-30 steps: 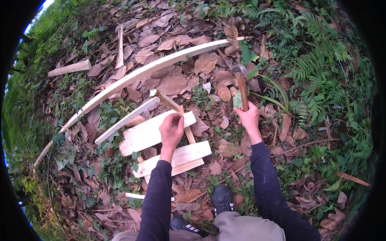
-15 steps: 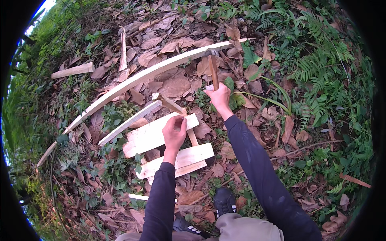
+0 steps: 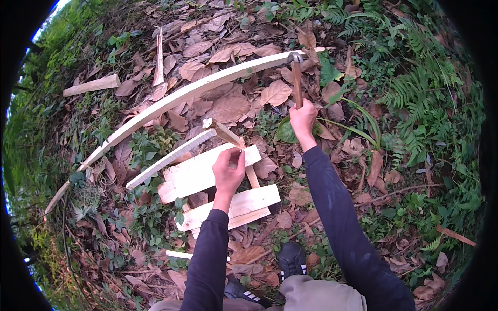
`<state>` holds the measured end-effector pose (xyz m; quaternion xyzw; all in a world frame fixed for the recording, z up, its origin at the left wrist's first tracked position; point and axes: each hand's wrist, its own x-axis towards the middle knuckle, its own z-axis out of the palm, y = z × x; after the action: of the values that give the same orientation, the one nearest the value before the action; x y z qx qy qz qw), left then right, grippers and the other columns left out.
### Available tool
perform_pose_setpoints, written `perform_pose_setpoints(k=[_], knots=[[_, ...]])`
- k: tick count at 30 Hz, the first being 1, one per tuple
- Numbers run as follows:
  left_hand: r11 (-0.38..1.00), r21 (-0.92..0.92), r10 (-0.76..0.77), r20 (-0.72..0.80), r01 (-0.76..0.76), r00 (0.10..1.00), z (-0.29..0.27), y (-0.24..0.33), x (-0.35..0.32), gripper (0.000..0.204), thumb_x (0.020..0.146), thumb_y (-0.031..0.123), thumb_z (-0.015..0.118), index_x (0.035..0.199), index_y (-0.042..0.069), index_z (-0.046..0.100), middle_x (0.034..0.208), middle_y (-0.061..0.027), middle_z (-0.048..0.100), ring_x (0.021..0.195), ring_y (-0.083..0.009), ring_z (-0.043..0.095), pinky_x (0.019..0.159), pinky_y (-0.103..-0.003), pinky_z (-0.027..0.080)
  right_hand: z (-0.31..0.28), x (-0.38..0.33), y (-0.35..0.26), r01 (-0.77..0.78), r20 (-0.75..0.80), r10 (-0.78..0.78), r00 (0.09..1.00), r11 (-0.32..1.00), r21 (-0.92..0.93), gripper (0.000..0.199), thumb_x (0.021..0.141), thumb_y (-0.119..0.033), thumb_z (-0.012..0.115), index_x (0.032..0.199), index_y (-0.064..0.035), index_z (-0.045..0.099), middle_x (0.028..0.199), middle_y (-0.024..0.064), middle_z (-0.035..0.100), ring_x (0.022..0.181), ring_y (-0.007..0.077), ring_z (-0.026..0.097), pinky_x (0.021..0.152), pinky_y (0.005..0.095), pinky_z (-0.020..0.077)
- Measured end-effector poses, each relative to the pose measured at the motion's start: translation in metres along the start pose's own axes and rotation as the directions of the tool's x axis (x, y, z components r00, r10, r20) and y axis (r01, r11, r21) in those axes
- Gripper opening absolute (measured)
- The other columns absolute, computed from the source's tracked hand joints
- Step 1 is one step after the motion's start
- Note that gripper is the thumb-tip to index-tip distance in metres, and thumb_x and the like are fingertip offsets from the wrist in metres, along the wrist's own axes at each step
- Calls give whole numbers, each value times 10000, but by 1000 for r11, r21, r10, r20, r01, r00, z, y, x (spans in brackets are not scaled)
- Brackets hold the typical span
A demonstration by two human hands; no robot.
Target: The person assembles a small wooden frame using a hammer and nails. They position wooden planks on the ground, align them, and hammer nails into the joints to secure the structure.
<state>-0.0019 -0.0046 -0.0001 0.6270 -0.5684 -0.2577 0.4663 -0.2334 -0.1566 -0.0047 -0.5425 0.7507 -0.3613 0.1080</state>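
Observation:
My right hand (image 3: pixel 304 120) is closed round the wooden handle of a claw hammer (image 3: pixel 297 83). The hammer is raised, its metal head pointing away from me. Thumb and fingertips of my left hand (image 3: pixel 230 168) pinch together over the right end of a pale upper board (image 3: pixel 189 179); whatever is between them is too small to make out. That board and a lower board (image 3: pixel 244 202) lie across a narrow wooden crosspiece (image 3: pixel 252 177). From the frame's far side a short upright post (image 3: pixel 223 131) sticks up, with a slanting slat (image 3: pixel 168 158) beside it.
A long curved pale wooden strip (image 3: pixel 176 96) arches across the leaf-covered ground beyond the frame. Farther left lie a cut log piece (image 3: pixel 92 85) and a split stick (image 3: pixel 158 58). A thin white stick (image 3: pixel 179 254) is near my shoes (image 3: pixel 291 259). Ferns (image 3: pixel 410 96) grow on the right.
My right hand has moved to the right and slightly away from the boards with the hammer. My left hand keeps its pinch at the upper board's end.

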Motion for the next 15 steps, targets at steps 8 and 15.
perform_pose_setpoints(k=[8,15], knots=[[1000,-12,5,4,-5,1000,2,1,2,133,888,76,783,986,36,703,893,-94,737,759,-196,741,702,-313,574,-7,13,-1,-326,74,336,939,796,510,171,803,49,736,862,44,576,738,120,676,559,201,716,469,331,609],[1000,30,-8,-11,8,1000,-2,-4,-1,139,889,87,786,987,32,703,888,-93,740,757,-195,742,706,-316,576,9,-16,-20,-443,267,355,896,667,599,205,798,15,795,785,20,591,744,122,708,579,187,723,504,327,627]])
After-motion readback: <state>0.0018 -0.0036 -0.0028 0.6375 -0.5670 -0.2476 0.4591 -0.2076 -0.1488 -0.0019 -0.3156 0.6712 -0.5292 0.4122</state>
